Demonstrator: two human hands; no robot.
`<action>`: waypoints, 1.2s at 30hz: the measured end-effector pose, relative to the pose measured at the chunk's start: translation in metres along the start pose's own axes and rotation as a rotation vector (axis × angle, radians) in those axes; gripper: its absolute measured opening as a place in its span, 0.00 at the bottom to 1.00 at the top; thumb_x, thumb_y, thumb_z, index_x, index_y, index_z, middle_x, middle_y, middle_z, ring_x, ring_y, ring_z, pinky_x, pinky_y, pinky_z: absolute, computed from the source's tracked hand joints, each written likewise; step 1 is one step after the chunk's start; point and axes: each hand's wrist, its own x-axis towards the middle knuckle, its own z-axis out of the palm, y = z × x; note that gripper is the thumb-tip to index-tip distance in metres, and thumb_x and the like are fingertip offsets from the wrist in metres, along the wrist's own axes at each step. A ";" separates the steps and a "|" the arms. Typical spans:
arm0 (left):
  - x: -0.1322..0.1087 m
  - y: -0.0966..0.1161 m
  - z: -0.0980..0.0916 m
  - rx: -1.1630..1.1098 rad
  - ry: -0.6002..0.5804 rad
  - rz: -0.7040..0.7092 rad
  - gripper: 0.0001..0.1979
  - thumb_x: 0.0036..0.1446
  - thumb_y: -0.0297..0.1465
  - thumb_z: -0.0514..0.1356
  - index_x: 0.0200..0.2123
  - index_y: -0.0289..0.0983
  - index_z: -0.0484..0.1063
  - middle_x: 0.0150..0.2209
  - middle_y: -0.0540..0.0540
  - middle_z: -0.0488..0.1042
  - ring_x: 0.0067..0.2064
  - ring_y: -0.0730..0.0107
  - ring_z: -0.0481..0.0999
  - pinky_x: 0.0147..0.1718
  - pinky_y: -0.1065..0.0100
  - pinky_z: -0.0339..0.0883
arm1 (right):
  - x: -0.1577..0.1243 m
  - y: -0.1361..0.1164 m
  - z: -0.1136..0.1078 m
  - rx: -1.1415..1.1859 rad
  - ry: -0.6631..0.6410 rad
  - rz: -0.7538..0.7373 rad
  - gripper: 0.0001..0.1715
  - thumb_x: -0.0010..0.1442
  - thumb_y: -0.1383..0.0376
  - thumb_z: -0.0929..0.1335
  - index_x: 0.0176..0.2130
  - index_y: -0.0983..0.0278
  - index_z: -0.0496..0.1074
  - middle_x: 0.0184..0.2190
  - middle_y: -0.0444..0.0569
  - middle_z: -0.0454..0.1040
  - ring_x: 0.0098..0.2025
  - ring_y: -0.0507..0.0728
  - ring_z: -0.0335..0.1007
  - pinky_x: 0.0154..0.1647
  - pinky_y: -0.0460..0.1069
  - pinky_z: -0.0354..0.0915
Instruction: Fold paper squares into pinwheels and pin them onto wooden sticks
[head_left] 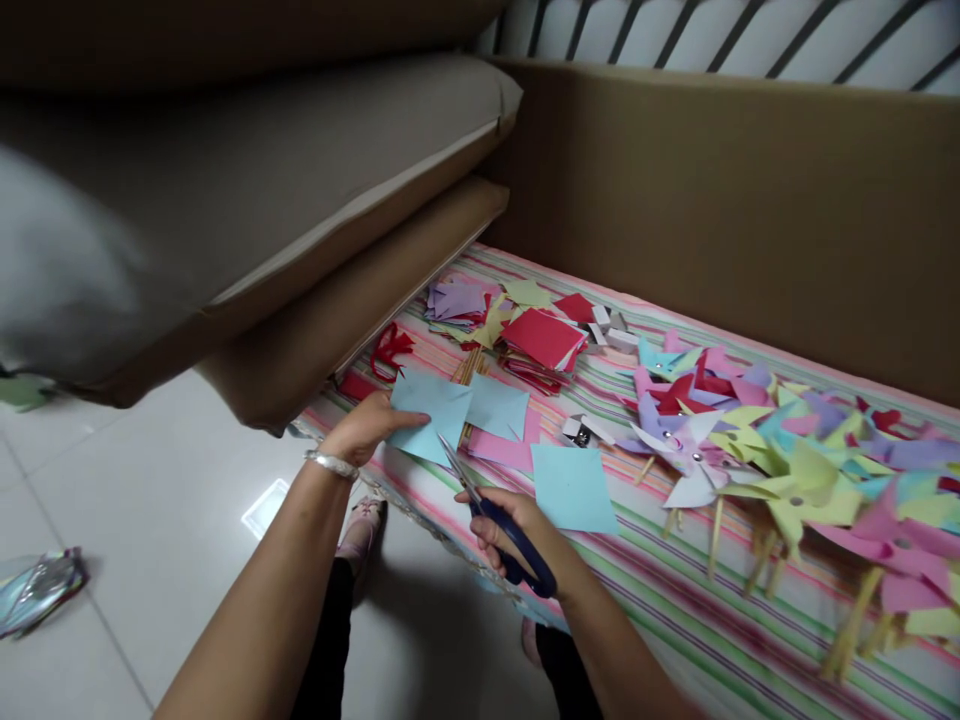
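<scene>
My left hand, with a silver bracelet at the wrist, grips the left edge of a light blue paper square, its index finger lying over the sheet. In my right hand are dark-blue-handled scissors, their tips at the lower right part of that sheet. Just right of it lies another blue sheet with cuts at its corners, over pink paper. A plain blue square rests near my right hand. Thin wooden sticks show behind the sheets.
Behind are a red-topped paper stack, purple sheets and small boxes. Many finished pinwheels cover the right of the striped cloth. Large wrapped brown slabs overhang the left. A plastic packet lies on the floor.
</scene>
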 end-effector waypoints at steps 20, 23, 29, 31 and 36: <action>0.001 0.000 0.010 0.000 -0.020 -0.012 0.13 0.37 0.30 0.69 0.31 0.33 0.77 0.32 0.43 0.79 0.31 0.63 0.77 0.37 0.64 0.69 | -0.004 -0.007 -0.002 -0.019 0.082 0.044 0.31 0.46 0.55 0.71 0.48 0.67 0.69 0.11 0.35 0.60 0.12 0.46 0.55 0.12 0.42 0.54; 0.000 0.001 0.010 -0.009 -0.018 -0.008 0.14 0.37 0.30 0.69 0.32 0.33 0.77 0.32 0.42 0.79 0.32 0.63 0.77 0.37 0.64 0.69 | -0.003 -0.007 -0.002 -0.026 0.079 0.051 0.31 0.46 0.56 0.71 0.48 0.68 0.68 0.11 0.34 0.60 0.11 0.46 0.54 0.12 0.41 0.53; -0.001 0.003 0.011 -0.020 0.009 -0.032 0.13 0.36 0.29 0.69 0.30 0.33 0.77 0.30 0.43 0.79 0.30 0.64 0.77 0.35 0.64 0.70 | -0.001 -0.004 -0.001 -0.034 0.094 0.068 0.32 0.46 0.56 0.71 0.49 0.65 0.68 0.11 0.35 0.60 0.11 0.47 0.54 0.10 0.42 0.54; -0.001 0.003 0.012 -0.020 0.015 -0.029 0.13 0.36 0.29 0.69 0.30 0.33 0.77 0.30 0.43 0.79 0.30 0.64 0.76 0.35 0.65 0.70 | -0.001 -0.004 -0.001 -0.024 0.093 0.077 0.31 0.45 0.56 0.72 0.48 0.65 0.68 0.11 0.35 0.61 0.11 0.46 0.54 0.10 0.41 0.54; -0.002 0.004 0.012 -0.022 0.030 -0.031 0.13 0.35 0.29 0.69 0.29 0.33 0.77 0.30 0.43 0.79 0.30 0.63 0.76 0.35 0.64 0.70 | 0.001 -0.002 -0.001 -0.026 0.067 0.035 0.32 0.46 0.56 0.72 0.48 0.67 0.68 0.12 0.36 0.61 0.12 0.47 0.56 0.10 0.41 0.54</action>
